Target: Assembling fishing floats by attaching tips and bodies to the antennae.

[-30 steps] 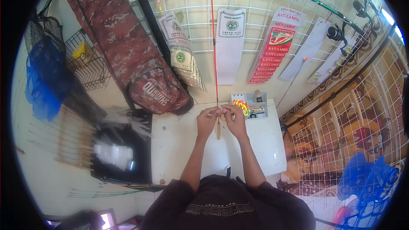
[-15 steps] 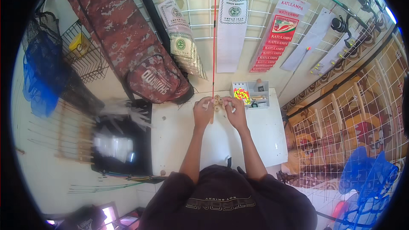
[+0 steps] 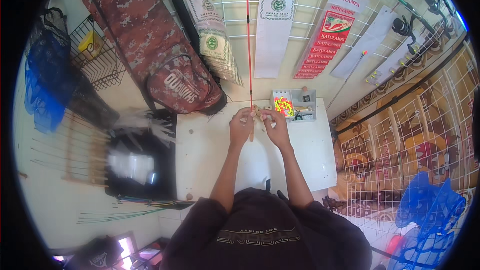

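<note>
My left hand (image 3: 241, 128) pinches a thin red fishing rod (image 3: 248, 45) close to its lower end. The rod runs straight up the view, and its short wooden butt (image 3: 251, 135) shows below my fingers. Close by on the right, my right hand (image 3: 276, 131) is closed in a pinch at the fingertips; whatever it holds is too fine to make out. Small round tan pieces with dark centres (image 3: 258, 111) lie just beyond and between my fingertips, partly hidden by them. Both hands are over the white tabletop (image 3: 205, 165).
A white compartment box (image 3: 312, 92) stands at the table's far right, with many small red and yellow pieces (image 3: 284, 106) inside. A camouflage rod bag (image 3: 120, 30) leans at the left. Packets (image 3: 214, 45) hang on the wall grid. Blue nets (image 3: 430, 205) hang at right.
The view has shifted slightly. My right hand has turned a little, its fingertips still pinched near the rod. My left hand keeps its grip on the rod.
</note>
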Demonstrator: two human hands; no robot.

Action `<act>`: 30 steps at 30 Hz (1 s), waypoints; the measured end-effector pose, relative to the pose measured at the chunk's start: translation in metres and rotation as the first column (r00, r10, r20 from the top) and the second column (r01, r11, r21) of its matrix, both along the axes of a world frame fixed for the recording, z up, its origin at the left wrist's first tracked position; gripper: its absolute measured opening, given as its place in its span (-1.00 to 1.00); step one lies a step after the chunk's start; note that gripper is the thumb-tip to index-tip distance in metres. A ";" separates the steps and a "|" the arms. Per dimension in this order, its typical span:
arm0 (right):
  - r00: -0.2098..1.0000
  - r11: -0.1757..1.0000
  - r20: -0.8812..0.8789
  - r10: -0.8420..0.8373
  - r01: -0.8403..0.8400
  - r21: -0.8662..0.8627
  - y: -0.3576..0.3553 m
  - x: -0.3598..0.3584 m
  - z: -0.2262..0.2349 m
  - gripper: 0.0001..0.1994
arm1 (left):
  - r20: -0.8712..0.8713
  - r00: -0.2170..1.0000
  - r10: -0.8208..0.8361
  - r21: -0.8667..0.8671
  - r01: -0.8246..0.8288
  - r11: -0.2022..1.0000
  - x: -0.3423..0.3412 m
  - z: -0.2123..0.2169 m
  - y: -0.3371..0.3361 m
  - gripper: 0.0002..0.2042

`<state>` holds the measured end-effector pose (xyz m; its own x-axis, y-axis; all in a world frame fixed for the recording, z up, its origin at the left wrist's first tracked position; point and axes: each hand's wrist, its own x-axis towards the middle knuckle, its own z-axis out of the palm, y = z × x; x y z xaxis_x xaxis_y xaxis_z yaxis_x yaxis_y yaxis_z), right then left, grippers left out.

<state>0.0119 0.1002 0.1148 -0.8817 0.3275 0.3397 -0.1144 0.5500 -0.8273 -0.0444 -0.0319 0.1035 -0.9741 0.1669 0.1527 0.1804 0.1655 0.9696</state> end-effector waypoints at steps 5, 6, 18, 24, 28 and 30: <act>1.000 1.000 0.019 0.001 -0.001 0.012 0.006 0.001 -0.003 -0.79 | -0.056 0.998 -0.024 -0.108 0.017 0.994 -0.003 -0.009 -0.001 -0.76; 1.000 1.000 0.012 0.003 -0.003 0.028 0.007 0.001 -0.004 -0.79 | -0.083 0.996 -0.031 -0.113 0.022 0.993 -0.003 -0.011 -0.001 -0.75; 0.998 0.996 0.057 -0.021 0.026 -0.081 0.003 0.007 -0.003 -0.81 | -0.033 0.999 -0.028 -0.177 0.022 0.984 0.000 -0.021 -0.001 -0.67; 0.988 0.918 -0.073 -0.135 0.153 0.366 0.019 0.013 -0.033 -0.74 | 0.047 0.997 -0.059 -0.191 0.067 0.979 0.005 -0.039 -0.002 -0.60; 0.986 0.892 -0.029 -0.164 0.161 0.423 0.017 0.016 -0.060 -0.69 | 0.039 0.995 -0.092 -0.217 0.098 0.971 0.008 -0.061 -0.005 -0.54; 0.970 0.933 0.154 -0.186 0.125 0.339 0.015 0.014 -0.077 -0.68 | -0.040 0.994 -0.100 -0.318 0.082 0.944 0.009 -0.072 -0.005 -0.45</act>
